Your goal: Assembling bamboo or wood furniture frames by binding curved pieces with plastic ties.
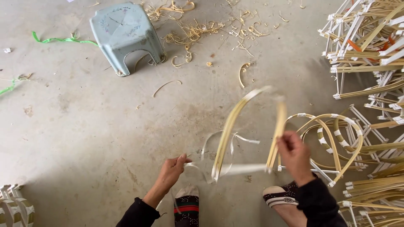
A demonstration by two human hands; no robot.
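Left hand point(171, 170) is pinched shut on a white strap point(235, 169), right hand point(293, 152) gripping one leg of the bent bamboo hoop point(235, 122) held over the floor, near middle. Looks springy; a slack pull and I'd guess the strap unwinds or the hoop snaps open.

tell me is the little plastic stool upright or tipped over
Upright. The grey-blue stool stands on its legs on the concrete floor, flat seat facing up, the arched gap between two legs showing at its front.
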